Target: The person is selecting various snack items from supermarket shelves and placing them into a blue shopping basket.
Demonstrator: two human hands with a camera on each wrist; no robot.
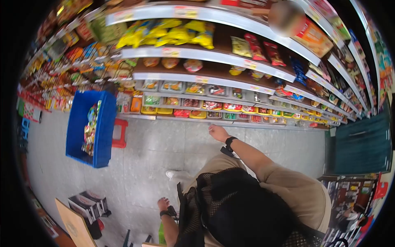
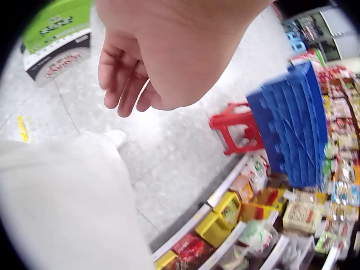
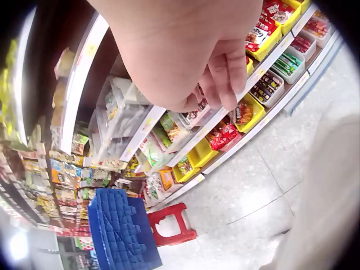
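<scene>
At the white bottom shelf (image 1: 185,120) of the snack aisle, right hand (image 1: 218,132), loosely curled and empty, hovers near the yellow plastic trays of packets (image 1: 197,114); left hand (image 1: 163,203) hangs slack, empty; nothing picked yet, blue plastic crate (image 1: 105,136) part-filled.

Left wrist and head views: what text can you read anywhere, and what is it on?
No text reads clearly enough to quote.
green and white box on the floor: red script on its white band and dark print on the green, both too blurred.
price tags on the shelf rails: too small.
yellow snack packets: print too small.
dark boxes on the floor: pale marks, unreadable.
</scene>
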